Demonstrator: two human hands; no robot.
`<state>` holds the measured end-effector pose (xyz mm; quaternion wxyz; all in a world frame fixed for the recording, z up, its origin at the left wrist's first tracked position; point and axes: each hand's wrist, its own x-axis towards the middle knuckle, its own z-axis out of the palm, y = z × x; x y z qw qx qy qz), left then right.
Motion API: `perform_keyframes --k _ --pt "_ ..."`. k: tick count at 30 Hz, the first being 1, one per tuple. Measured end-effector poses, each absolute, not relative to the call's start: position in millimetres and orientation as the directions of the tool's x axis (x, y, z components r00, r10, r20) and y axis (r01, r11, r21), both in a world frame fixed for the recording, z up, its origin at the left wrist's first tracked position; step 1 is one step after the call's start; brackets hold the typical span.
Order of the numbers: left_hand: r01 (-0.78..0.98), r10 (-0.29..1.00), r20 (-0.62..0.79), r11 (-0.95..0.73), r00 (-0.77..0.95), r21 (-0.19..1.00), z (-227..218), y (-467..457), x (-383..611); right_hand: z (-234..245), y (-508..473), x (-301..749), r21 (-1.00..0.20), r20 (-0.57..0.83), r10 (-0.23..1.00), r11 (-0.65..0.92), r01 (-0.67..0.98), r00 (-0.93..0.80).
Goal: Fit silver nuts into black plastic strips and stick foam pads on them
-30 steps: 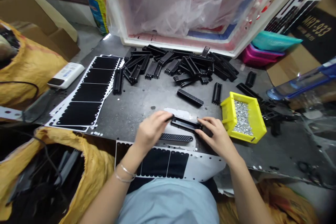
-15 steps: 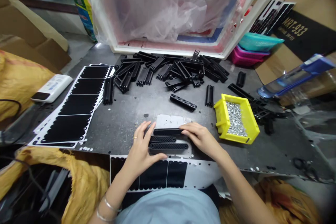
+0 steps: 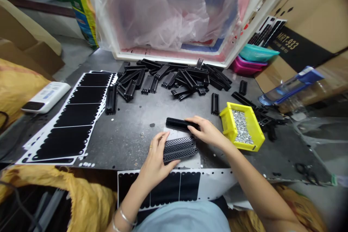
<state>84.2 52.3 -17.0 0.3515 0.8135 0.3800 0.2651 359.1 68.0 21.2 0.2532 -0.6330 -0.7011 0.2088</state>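
Three black plastic strips (image 3: 179, 149) with a mesh-textured top lie side by side, slightly tilted, on a pale patch at the table's front. My left hand (image 3: 159, 156) grips their left ends, thumb on the near side and fingers on the far side. Just beyond them, another black plastic strip (image 3: 176, 123) is pinched at its right end by my right hand (image 3: 206, 131). The fingertips of that hand partly cover the strip's end.
A heap of black plastic parts (image 3: 163, 76) lies at the back. To the right stands a yellow bin (image 3: 257, 141) of small metal pieces (image 3: 241, 127). Sheets of black scalloped stickers (image 3: 81, 110) lie left; a white device (image 3: 47, 98) is beyond them. Scissors (image 3: 307, 172) rest front right.
A third strip has joined the two by my left hand. My right hand has moved away from me and now holds the strip that lay loose farther back, drawn nearer.
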Motion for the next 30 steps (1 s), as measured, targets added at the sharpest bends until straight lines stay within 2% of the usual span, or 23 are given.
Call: perform_keyframes --k 4,6,7,9,10,12,14,17,18,20,22,25,27,30 --pt "0.442 0.798 0.113 -0.439 0.592 0.782 -19.0 53.9 82.0 48.1 57.3 370.5 -0.813 0.167 0.963 0.013 0.582 0.213" --pt "0.448 0.795 0.105 -0.441 0.598 0.778 -18.8 54.6 81.8 64.2 61.9 373.5 -0.800 0.256 0.922 0.034 0.599 0.290" --pt "0.453 0.797 0.107 -0.442 0.594 0.774 -18.6 54.8 82.0 70.1 66.3 370.5 -0.756 0.310 0.911 0.063 0.651 0.271" --pt "0.469 0.813 0.116 -0.439 0.571 0.766 -18.5 54.7 83.3 73.9 77.0 353.1 -0.605 0.373 0.923 0.168 0.778 0.091" --pt "0.480 0.823 0.122 -0.436 0.555 0.761 -18.6 54.4 84.2 71.4 82.3 339.3 -0.515 0.355 0.933 0.241 0.822 -0.052" --pt "0.500 0.844 0.141 -0.432 0.517 0.750 -19.6 53.5 86.0 59.1 89.9 306.5 -0.370 0.223 0.919 0.388 0.844 -0.325" --pt "0.508 0.856 0.166 -0.434 0.489 0.744 -21.2 52.8 87.6 43.7 91.4 278.3 -0.352 0.112 0.886 0.459 0.816 -0.450" --pt "0.506 0.855 0.181 -0.444 0.486 0.740 -23.0 53.5 88.6 32.6 84.8 270.1 -0.471 0.067 0.860 0.475 0.744 -0.506" --pt "0.503 0.852 0.179 -0.447 0.492 0.740 -23.0 54.3 88.6 34.0 82.8 278.6 -0.498 0.056 0.874 0.443 0.746 -0.482" --pt "0.488 0.836 0.169 -0.455 0.522 0.745 -22.6 56.6 87.9 42.3 83.1 308.6 -0.476 0.033 0.944 0.303 0.826 -0.327" --pt "0.474 0.814 0.154 -0.467 0.560 0.746 -22.3 59.2 86.9 50.7 90.0 345.3 -0.369 0.051 0.996 0.081 0.926 -0.067" --pt "0.474 0.798 0.148 -0.484 0.584 0.735 -23.7 61.2 85.4 49.3 102.1 383.7 -0.283 0.095 0.982 -0.129 0.950 0.162" --pt "0.478 0.805 0.144 -0.474 0.575 0.740 -25.3 60.8 84.6 39.1 102.8 388.2 -0.260 0.104 0.970 -0.185 0.948 0.218" --pt "0.474 0.821 0.108 -0.425 0.561 0.771 -24.9 59.0 83.3 23.1 87.7 374.4 -0.287 0.094 0.984 -0.118 0.951 0.150"
